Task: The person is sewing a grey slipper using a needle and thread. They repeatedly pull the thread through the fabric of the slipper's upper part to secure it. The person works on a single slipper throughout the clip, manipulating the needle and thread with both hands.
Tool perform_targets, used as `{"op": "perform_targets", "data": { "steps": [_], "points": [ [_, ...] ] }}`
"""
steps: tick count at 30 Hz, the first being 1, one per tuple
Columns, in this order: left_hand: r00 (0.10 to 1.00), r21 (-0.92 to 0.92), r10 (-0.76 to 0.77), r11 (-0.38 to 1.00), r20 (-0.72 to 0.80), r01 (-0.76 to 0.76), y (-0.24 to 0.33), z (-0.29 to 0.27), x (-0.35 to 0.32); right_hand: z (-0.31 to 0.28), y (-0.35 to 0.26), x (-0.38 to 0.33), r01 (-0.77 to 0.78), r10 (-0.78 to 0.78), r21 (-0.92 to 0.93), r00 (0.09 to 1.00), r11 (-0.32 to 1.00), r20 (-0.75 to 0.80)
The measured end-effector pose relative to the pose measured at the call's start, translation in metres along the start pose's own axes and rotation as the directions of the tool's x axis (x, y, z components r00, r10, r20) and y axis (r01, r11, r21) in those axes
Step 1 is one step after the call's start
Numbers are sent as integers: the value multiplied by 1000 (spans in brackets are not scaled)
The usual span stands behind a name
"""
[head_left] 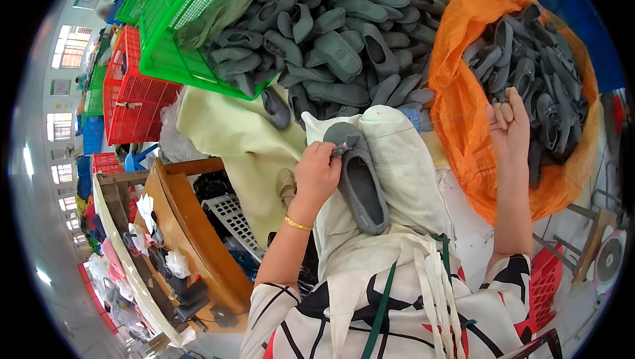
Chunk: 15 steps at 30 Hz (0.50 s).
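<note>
A grey shoe [372,190] lies on the white cloth [413,174] spread over the person's lap, left of its middle, its bow-trimmed toe close to the cloth's far edge and its heel pointing back toward the body. The left hand [319,170], above a gold bracelet [299,224], has its fingers closed on the shoe beside the bow [345,137]. The right hand [510,121] is raised well apart from the shoe, in front of an orange sack [456,154], fingers partly curled; whether it grips anything fine, I cannot tell. Grey shoes [559,88] fill the sack. Beyond the lap, a heap of similar shoes [337,55] lies beside a green crate [159,35], near a pale yellow cloth [225,127]. On the left stands a wooden bench [192,227], with black items [192,298] toward its near end.
</note>
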State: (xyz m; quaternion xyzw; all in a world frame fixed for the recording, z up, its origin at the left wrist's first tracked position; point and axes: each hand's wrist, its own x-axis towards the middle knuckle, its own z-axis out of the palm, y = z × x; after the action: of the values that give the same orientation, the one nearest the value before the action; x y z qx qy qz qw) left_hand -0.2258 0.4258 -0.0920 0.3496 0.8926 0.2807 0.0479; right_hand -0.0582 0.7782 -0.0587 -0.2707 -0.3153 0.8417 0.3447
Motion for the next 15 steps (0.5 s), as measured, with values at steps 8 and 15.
{"op": "perform_targets", "data": {
  "steps": [8, 15],
  "points": [
    [998, 157, 25, 987, 57, -34, 3, 13, -2, 42, -37, 13, 24, -22, 253, 1000, 967, -13],
    [998, 148, 63, 987, 15, -65, -1, 14, -2, 67, -38, 5, 47, -92, 390, 991, 920, 96]
  ]
}}
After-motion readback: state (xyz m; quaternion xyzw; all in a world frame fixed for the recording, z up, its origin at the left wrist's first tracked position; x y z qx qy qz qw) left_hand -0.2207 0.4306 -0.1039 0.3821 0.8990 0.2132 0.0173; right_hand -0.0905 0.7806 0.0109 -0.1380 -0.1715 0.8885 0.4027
